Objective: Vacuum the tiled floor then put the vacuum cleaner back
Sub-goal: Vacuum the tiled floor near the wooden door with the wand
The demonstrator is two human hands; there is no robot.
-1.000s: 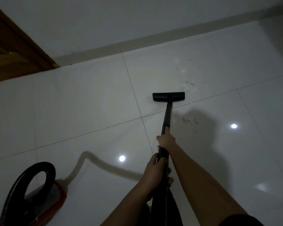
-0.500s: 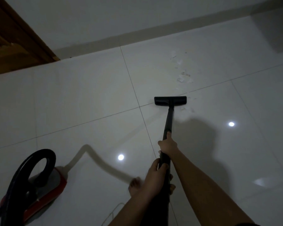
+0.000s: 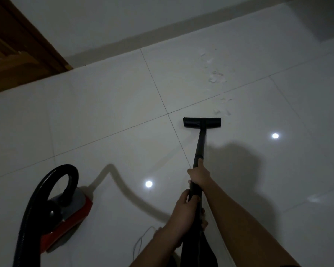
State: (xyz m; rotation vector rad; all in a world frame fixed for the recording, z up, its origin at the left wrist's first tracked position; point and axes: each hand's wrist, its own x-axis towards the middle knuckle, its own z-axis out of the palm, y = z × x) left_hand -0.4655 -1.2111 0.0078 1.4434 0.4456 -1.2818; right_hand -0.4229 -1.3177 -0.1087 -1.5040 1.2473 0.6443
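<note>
Both my hands grip the black vacuum wand (image 3: pixel 201 145). My right hand (image 3: pixel 199 175) holds it higher up the tube with the thumb along it; my left hand (image 3: pixel 183 211) holds it just below. The flat black floor head (image 3: pixel 201 122) rests on the glossy white tiled floor (image 3: pixel 104 116), just right of a grout crossing. Pale scraps of debris (image 3: pixel 216 78) lie on the tiles beyond the head, a few close to its front edge. The red and grey vacuum body (image 3: pixel 69 212) sits at lower left with its black ribbed hose (image 3: pixel 46 185) arching over it.
A white wall with a darker skirting strip (image 3: pixel 162 29) runs across the back. A brown wooden door frame (image 3: pixel 17 45) fills the upper left corner. A thin pale cord (image 3: pixel 141 239) lies on the floor near my left arm. Ceiling lights reflect as bright spots on the tiles.
The floor head has been drawn back toward me, away from the debris, which now lies ahead of it. The view has shifted, bringing the vacuum body further into sight.
</note>
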